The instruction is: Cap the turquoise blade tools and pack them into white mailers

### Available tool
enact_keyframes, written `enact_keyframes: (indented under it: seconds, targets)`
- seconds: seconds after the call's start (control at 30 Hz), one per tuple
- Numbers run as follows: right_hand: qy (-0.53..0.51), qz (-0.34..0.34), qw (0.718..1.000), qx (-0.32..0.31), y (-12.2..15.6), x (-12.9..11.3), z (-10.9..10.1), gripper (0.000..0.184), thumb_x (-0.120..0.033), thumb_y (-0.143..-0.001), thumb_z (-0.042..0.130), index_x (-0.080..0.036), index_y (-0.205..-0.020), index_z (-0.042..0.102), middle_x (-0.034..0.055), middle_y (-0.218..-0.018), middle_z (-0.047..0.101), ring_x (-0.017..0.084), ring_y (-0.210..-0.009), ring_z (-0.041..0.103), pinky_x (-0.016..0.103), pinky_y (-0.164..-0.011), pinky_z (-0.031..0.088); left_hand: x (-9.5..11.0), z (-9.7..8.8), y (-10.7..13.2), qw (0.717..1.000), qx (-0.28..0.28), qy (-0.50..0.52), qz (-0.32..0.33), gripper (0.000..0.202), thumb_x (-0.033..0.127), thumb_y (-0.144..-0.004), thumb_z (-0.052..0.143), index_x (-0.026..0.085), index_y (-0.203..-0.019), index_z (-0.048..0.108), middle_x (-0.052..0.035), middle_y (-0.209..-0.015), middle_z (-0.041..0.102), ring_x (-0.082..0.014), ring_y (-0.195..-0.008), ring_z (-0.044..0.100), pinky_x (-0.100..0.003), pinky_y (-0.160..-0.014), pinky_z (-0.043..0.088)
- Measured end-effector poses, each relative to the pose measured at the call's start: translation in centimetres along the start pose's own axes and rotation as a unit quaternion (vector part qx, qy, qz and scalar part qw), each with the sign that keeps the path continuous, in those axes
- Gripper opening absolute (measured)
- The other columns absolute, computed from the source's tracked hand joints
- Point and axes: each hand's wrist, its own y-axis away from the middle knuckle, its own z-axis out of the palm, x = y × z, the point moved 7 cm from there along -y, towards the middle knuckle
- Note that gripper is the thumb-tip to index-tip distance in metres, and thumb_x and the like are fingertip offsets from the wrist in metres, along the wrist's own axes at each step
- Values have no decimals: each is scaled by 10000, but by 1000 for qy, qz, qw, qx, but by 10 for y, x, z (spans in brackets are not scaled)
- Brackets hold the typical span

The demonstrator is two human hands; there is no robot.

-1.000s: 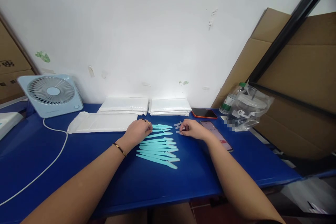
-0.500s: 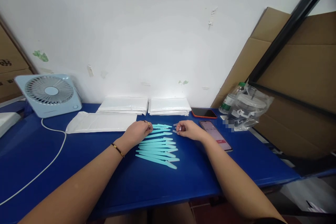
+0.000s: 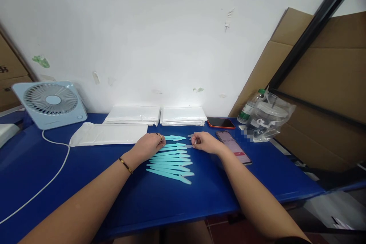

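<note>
Several turquoise eyebrow razors (image 3: 170,166) lie in a fanned row on the blue table, handles to the left and blade ends to the right. My left hand (image 3: 150,145) is closed, its fingertips pinching the handle end of one razor (image 3: 177,145) near the row's far end. My right hand (image 3: 208,143) is closed too, thumb and finger holding a small clear blade cap (image 3: 189,146) at that razor's blade end. Whether the cap is over the blade or just touching it, I cannot tell. Another clear cap (image 3: 190,135) shows by my right fingers, partly hidden.
White padded packets (image 3: 131,115) and a second stack (image 3: 183,116) stand against the wall. A flat white packet (image 3: 108,134) lies at left, near a blue fan (image 3: 53,101). Two phones (image 3: 220,122) (image 3: 233,146), a bottle (image 3: 248,108) and a bagged cup (image 3: 267,116) are at right.
The clear cap in my right fingers has come left to the razor's blade end. The razor in my left hand sits slightly lower, apart from those at the far end.
</note>
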Motion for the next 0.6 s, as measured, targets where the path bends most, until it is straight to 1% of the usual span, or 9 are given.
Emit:
enact_keyframes:
  seconds: [0.1,0.17,0.27,0.37,0.47,0.6]
  targets:
    - [10,-6,1000,9,2,-2,-1,234,-184,-695,631,-181,-929,624,14,-775,615,120,-645,546,229,-597,417,0,0,1,1000,-1,-6,1,198,186,-808,412,190,-711,584,-20,-722,614,-139,-650,539,-243,-583,341]
    - [19,-24,999,12,2,-7,0,257,-247,-706,650,-193,-957,634,22,-819,614,119,-652,533,235,-608,418,-1,0,1,1000,-1,-10,3,198,185,-809,411,191,-710,582,-19,-716,613,-141,-651,539,-245,-580,339]
    - [21,-48,998,17,1,-13,1,166,-291,-714,658,-188,-844,663,26,-831,603,118,-672,530,227,-609,412,0,-1,2,1000,-3,-9,3,196,189,-812,414,189,-701,576,-18,-716,615,-143,-648,541,-247,-577,340]
    - [13,-22,1000,8,-1,-8,3,107,-261,-699,666,-173,-758,657,8,-718,602,114,-621,533,213,-559,394,0,-3,2,1000,-6,-6,-1,197,200,-816,421,187,-685,568,-20,-712,612,-142,-643,543,-246,-572,340]
    - [-7,-6,1000,18,-1,-2,1,93,-241,-699,660,-167,-756,661,1,-650,615,117,-596,549,209,-547,398,-1,-3,2,1000,-5,-8,-2,201,203,-819,420,186,-689,572,-23,-721,617,-142,-649,546,-247,-577,344]
    - [-22,-34,999,28,-4,-10,4,92,-216,-738,611,-179,-783,682,13,-690,653,123,-633,581,212,-589,423,-2,1,1,1000,0,-15,6,205,214,-828,417,187,-723,591,-28,-741,627,-146,-664,552,-251,-595,352]
